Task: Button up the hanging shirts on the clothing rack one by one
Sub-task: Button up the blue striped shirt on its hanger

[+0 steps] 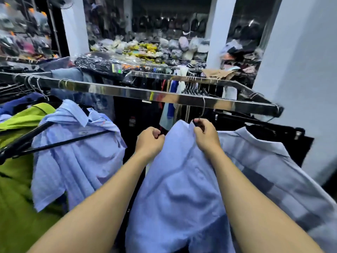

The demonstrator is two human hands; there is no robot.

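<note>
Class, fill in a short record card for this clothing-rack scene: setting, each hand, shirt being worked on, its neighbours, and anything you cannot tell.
setting: shop, shirts hanging on a metal rail
left hand: grips the middle blue shirt near its collar
right hand: grips the same shirt's collar by the hanger hook
to its left: striped blue shirt, then green garment
to its right: checked pale shirt
cannot tell: whether any buttons are fastened
</note>
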